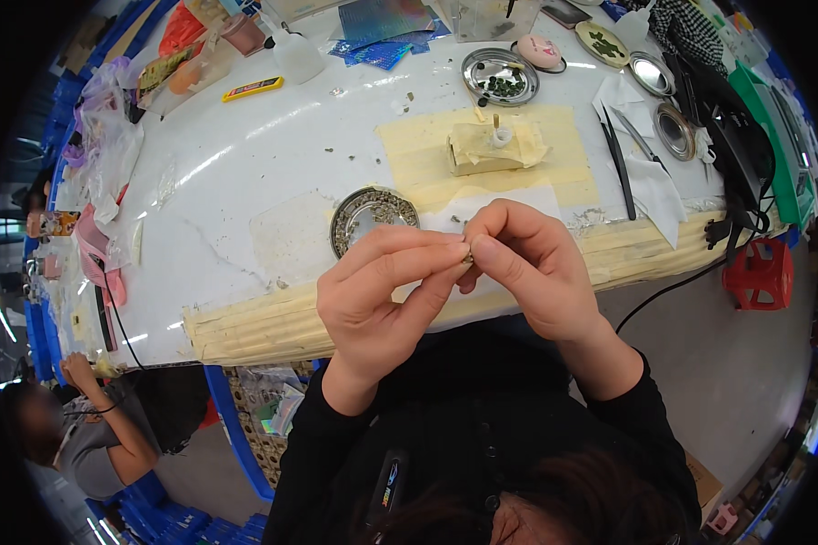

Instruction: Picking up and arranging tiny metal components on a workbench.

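My left hand (pixel 386 295) and my right hand (pixel 536 268) meet over the table's near edge, thumbs and forefingers pinched together. Between the fingertips is a tiny brownish piece (pixel 467 260), too small to name and mostly covered by them. Just beyond my left hand sits a round metal dish (pixel 338 227) with many small grey-brown bits in it. A white paper sheet (pixel 541 198) lies under and behind my right hand. Farther back, a tape-wrapped block (pixel 486 159) stands on a yellow taped patch (pixel 409 145), with a small upright stick and a white ring on top.
To the right lie black tweezers (pixel 620 168) on white tissue (pixel 659 195). An oval metal dish (pixel 525 91) of dark green pieces stands at the back. A yellow cutter (pixel 253 88) and plastic bags (pixel 109 118) are left. Another person (pixel 109 436) sits lower left; a red stool (pixel 759 272) stands right.
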### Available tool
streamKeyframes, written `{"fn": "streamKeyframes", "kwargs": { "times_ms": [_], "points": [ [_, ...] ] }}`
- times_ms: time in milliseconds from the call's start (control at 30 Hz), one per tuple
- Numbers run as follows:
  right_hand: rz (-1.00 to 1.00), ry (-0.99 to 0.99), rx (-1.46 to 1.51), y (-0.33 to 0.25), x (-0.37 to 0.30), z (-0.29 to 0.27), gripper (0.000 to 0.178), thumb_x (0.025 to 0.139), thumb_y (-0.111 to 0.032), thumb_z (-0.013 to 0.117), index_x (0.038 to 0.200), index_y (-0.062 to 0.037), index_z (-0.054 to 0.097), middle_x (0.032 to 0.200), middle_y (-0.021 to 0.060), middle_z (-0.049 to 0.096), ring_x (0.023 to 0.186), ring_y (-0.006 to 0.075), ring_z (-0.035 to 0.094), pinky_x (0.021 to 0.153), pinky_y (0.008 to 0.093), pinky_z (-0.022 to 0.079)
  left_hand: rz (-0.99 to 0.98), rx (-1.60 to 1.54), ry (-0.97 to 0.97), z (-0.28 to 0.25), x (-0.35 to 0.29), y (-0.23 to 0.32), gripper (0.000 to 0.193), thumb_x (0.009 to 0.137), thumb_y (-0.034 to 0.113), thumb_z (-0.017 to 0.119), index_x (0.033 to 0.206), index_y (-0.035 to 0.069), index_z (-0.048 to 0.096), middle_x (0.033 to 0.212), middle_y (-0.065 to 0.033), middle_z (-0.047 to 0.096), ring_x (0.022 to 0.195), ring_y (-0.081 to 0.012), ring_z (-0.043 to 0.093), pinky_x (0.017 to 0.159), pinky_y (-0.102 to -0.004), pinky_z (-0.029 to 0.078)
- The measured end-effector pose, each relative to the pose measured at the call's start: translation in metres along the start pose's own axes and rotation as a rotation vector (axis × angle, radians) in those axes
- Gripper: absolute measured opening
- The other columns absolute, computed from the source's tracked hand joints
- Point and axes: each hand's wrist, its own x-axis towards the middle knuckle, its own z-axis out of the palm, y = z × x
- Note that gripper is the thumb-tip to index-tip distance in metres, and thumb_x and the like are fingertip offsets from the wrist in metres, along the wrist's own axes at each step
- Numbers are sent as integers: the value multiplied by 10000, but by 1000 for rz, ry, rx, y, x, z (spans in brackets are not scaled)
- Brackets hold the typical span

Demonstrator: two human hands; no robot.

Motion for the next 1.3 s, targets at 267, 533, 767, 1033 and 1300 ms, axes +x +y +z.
{"fn": "streamKeyframes", "kwargs": {
  "times_ms": [267,533,767,1033,1300],
  "points": [
    [-625,237,-880,1,3,7,90,834,-18,719,883,-16,644,814,82,621,734,195,616,641,283,492,257,352,75,5,0,1,301,681,-93,765,969,-16,726,901,-121,697,742,-230,652,626,-302,524],
    [-554,226,-794,5,4,5,90,852,-26,705,891,-12,625,820,68,615,721,180,605,650,284,496,238,385,53,6,2,1,286,682,-100,761,954,-22,717,890,-124,696,732,-234,653,616,-303,521],
    [47,10,99,3,-1,3,169,1008,-183,580,994,-14,591,852,22,624,777,86,604,733,254,516,-4,-83,22,2,-4,-5,259,736,-93,756,975,4,729,878,-98,704,761,-189,662,653,-272,515],
    [242,-18,254,-1,0,-2,203,1008,-212,583,1014,-10,595,861,33,641,787,95,636,740,251,541,9,-58,1,0,-2,-4,259,740,-85,759,979,10,733,882,-98,704,772,-193,661,661,-280,513],
    [-100,160,1,5,-3,13,104,969,-85,621,1005,7,588,888,41,644,814,79,629,761,251,545,213,316,101,9,-1,-1,237,706,-77,770,929,-15,716,877,-112,688,727,-227,646,613,-300,519]
  ]
}}
